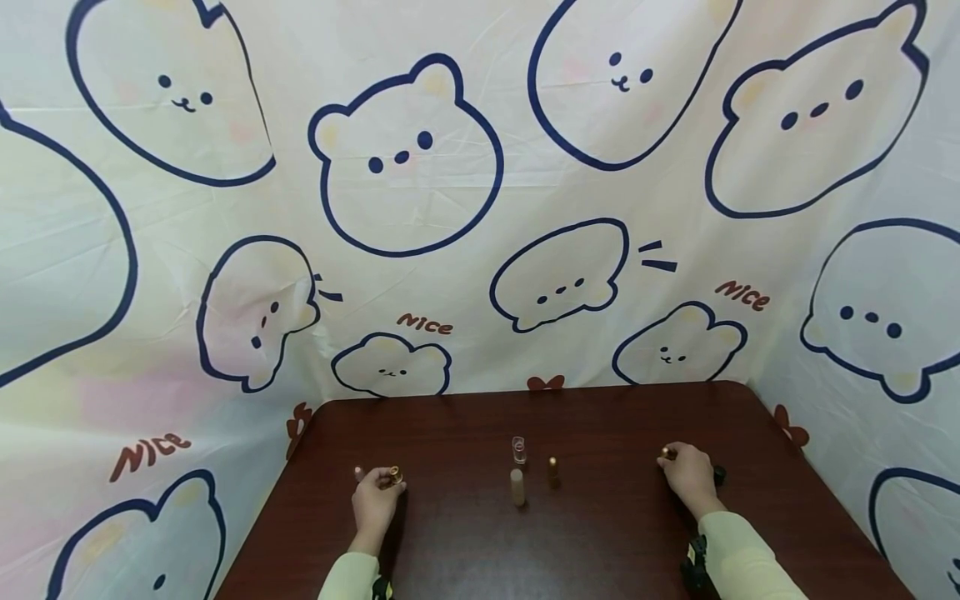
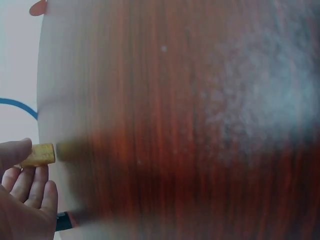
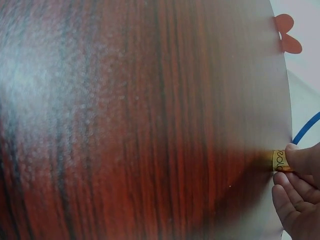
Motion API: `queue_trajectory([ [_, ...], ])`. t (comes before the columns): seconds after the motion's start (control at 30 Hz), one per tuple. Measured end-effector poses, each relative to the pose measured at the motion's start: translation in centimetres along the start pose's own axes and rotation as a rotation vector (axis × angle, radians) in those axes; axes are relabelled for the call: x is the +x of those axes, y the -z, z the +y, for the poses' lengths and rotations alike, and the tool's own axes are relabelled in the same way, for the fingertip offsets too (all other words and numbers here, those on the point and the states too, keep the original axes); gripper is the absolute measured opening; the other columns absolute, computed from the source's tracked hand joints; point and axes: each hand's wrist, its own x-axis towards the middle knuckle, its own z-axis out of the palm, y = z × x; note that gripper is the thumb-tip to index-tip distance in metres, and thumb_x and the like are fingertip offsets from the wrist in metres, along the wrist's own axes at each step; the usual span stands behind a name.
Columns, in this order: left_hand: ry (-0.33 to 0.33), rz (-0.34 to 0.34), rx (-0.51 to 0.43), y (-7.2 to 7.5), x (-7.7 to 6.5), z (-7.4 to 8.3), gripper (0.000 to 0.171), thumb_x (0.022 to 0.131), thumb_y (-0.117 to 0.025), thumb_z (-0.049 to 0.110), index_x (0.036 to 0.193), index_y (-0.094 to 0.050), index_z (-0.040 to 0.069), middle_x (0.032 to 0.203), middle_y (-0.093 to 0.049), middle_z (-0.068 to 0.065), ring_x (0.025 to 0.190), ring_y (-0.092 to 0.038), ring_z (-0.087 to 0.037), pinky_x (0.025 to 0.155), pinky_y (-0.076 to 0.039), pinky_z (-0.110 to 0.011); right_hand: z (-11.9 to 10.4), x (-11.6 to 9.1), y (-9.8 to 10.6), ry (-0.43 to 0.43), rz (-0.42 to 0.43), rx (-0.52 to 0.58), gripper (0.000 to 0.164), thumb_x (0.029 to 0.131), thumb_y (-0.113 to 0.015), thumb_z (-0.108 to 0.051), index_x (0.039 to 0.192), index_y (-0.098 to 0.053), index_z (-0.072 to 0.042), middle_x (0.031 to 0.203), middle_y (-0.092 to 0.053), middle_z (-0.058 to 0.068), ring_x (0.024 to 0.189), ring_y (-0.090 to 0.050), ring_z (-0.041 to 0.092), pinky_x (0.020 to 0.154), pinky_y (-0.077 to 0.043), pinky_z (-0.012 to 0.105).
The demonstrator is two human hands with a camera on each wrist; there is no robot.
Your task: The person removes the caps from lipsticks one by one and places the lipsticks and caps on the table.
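My left hand (image 1: 375,504) is over the left part of the table, pinching a short gold lipstick tube (image 2: 42,155) between thumb and fingers. Next to that hand, a small pinkish piece (image 1: 358,473) shows in the head view, and a dark tube with a reddish end (image 2: 64,221) in the left wrist view. On the right, my right hand (image 1: 690,477) pinches another gold lipstick tube (image 3: 280,161) with dark lettering; the fingers hide most of it. A dark round object (image 1: 720,476) lies just beyond the right hand, partly covered.
Between the hands stand a clear tube (image 1: 519,450), a pale frosted tube (image 1: 517,487) and a gold-brown tube (image 1: 553,472). The dark red-brown table (image 1: 585,550) meets a cartoon-printed cloth (image 1: 465,283) at its back and sides.
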Motion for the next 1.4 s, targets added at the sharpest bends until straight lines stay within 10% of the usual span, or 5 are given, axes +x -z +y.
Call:
queue_trajectory([
  [1.4,-0.035,-0.028,0.067,0.1,0.6,-0.6,0.020,0.077,-0.078,0.001,0.093,-0.069,-0.005,0.087,-0.070,-0.018,0.082,-0.066,-0.035,0.065,-0.052,-0.042,-2.0,-0.1,0.9,0.083,0.079,-0.041,0.051,0.092,-0.067,-0.013,0.129,-0.049,0.017,0.116,-0.055,0.037,0.094,-0.061,0.045,0.072,-0.052,0.052],
])
